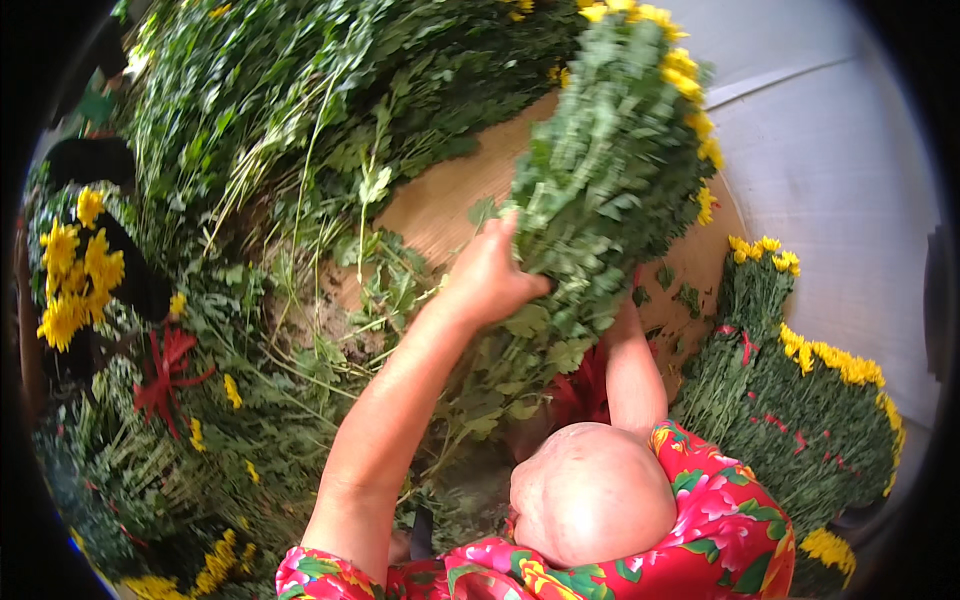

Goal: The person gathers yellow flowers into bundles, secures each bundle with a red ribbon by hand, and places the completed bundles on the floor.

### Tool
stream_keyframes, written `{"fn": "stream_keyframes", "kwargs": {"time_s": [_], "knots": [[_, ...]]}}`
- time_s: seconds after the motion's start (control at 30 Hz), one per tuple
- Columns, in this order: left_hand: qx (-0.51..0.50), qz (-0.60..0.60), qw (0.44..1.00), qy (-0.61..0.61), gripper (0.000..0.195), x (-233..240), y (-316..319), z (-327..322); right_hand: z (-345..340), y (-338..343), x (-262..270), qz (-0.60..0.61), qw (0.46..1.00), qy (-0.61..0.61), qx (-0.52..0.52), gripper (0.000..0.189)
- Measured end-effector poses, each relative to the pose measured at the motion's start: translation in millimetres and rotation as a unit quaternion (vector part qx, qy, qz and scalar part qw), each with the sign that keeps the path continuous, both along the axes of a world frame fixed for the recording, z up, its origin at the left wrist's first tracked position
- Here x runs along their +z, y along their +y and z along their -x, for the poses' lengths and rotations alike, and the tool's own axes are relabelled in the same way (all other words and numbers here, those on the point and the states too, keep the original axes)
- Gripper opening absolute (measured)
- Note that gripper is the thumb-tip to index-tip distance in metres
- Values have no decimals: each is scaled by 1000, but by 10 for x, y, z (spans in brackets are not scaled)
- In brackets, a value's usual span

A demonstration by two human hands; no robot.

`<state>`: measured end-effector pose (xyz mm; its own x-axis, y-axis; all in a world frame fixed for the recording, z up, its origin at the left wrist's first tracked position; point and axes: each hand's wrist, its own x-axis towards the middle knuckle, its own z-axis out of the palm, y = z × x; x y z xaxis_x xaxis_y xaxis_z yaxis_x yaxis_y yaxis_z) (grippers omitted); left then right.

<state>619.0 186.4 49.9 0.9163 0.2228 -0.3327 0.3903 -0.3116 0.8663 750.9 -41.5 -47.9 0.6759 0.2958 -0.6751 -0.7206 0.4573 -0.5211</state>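
Note:
A thick bunch of yellow chrysanthemums (600,187) with dense green leaves slants upward in front of me, its blooms along the top and right edge. My left hand (499,274) grips the bunch's left side, thumb up and fingers curled at the leaves. My right hand (624,306) reaches behind the lower part of the bunch; leaves hide its fingers, so its grip cannot be seen. Red ties (589,386) show beside the right forearm. Beneath the bunch is a wooden board (442,202), with loose leaves on it at the right.
A large heap of leafy stems (300,97) covers the far left. Tied chrysanthemum bunches (795,420) stand at the right beside a pale sheet (832,172). More bunches (150,450) lie at the left, one with a red tie (166,371). Yellow blooms (79,277) rise at the left edge.

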Motion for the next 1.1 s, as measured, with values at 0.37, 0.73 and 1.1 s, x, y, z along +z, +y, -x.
{"fn": "stream_keyframes", "kwargs": {"time_s": [0.37,0.73,1.1], "knots": [[6,-98,966,-238,76,1301,-556,638,75,-774,982,129,968,-161,140,78],[192,-139,792,-562,74,2990,-981,1380,677,-592,3276,278,700,-496,432,81],[288,57,689,-663,67,3102,-1347,2257,2412,906,4884,198,240,-690,654,83]]}}
